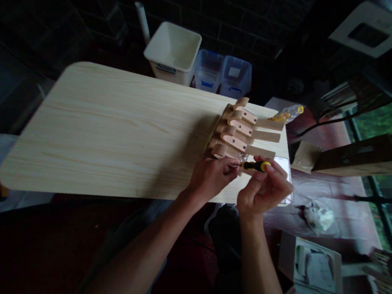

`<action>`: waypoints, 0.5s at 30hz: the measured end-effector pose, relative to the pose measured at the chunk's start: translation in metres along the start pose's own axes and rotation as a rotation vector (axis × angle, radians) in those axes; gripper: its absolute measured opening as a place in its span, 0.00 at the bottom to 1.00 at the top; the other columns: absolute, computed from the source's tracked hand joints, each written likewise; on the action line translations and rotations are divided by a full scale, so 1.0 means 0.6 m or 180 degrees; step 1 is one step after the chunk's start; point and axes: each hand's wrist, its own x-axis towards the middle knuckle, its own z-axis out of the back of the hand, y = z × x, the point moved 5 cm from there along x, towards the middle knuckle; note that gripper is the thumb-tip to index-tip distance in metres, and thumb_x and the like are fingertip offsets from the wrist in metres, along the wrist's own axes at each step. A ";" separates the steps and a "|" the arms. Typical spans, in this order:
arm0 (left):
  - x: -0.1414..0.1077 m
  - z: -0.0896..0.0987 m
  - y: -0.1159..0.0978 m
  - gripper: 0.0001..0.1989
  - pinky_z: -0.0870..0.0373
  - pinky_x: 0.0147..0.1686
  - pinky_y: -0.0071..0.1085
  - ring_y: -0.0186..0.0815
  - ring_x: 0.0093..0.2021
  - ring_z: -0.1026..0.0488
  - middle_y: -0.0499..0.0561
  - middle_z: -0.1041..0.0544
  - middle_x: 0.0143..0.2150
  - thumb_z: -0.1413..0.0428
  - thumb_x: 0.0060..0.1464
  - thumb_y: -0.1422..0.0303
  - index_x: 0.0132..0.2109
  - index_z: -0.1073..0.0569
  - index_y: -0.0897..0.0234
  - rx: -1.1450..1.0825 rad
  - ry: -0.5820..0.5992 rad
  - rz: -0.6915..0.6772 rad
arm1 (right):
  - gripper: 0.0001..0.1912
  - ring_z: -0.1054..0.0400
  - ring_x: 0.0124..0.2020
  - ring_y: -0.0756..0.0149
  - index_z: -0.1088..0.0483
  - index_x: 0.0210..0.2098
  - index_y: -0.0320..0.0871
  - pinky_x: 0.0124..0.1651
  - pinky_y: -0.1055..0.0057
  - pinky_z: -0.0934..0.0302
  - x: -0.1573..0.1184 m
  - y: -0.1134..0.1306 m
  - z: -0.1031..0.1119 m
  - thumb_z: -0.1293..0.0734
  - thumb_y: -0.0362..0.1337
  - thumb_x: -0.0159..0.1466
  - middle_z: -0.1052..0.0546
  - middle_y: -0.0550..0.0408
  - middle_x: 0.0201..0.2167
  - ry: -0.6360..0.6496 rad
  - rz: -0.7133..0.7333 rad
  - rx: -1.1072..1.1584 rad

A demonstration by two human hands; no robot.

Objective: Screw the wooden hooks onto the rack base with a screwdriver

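Right hand [265,189] pinched a yellow-and-black plastic-handled screwdriver [256,166]; left hand [209,179] clenched the pale wooden jointed assembly [231,132]. Looked like screw-driving; next move needed the tip kept seated.

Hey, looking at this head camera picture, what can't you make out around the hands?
Tip of the screwdriver: hidden by the left hand, head view.
Underside of the wooden jointed assembly: hidden by the assembly itself, head view.
Contents of the plastic bag: too small and dim, head view.
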 end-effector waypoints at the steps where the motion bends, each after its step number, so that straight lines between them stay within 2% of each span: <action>1: 0.000 0.000 0.000 0.11 0.28 0.34 0.24 0.34 0.38 0.14 0.47 0.11 0.37 0.36 0.65 0.65 0.53 0.14 0.53 0.0005 0.0000 0.0004 | 0.13 0.20 0.47 0.61 0.32 0.56 0.50 0.48 0.57 0.20 0.000 0.000 0.000 0.34 0.32 0.73 0.25 0.52 0.48 0.0009 0.0008 -0.0028; 4: 0.003 0.003 -0.002 0.10 0.28 0.35 0.25 0.34 0.39 0.14 0.47 0.11 0.40 0.36 0.65 0.64 0.52 0.13 0.53 0.0042 -0.0025 0.0013 | 0.15 0.21 0.47 0.62 0.32 0.56 0.50 0.47 0.58 0.20 0.003 -0.003 0.001 0.33 0.31 0.72 0.25 0.52 0.48 0.0032 0.0056 -0.0089; 11: 0.009 0.009 -0.010 0.08 0.29 0.34 0.24 0.35 0.40 0.14 0.47 0.11 0.39 0.36 0.65 0.64 0.48 0.13 0.54 0.0024 0.0086 -0.0040 | 0.19 0.24 0.44 0.64 0.32 0.52 0.50 0.46 0.62 0.23 0.016 -0.011 0.003 0.26 0.31 0.65 0.27 0.55 0.46 -0.0057 0.0096 -0.0329; 15: 0.008 0.005 -0.006 0.08 0.29 0.34 0.24 0.34 0.39 0.14 0.47 0.11 0.38 0.36 0.65 0.64 0.49 0.13 0.54 -0.0015 0.0044 -0.0088 | 0.15 0.22 0.46 0.62 0.33 0.53 0.51 0.47 0.58 0.22 0.013 -0.012 0.002 0.30 0.34 0.69 0.29 0.54 0.48 0.0034 -0.0044 -0.0337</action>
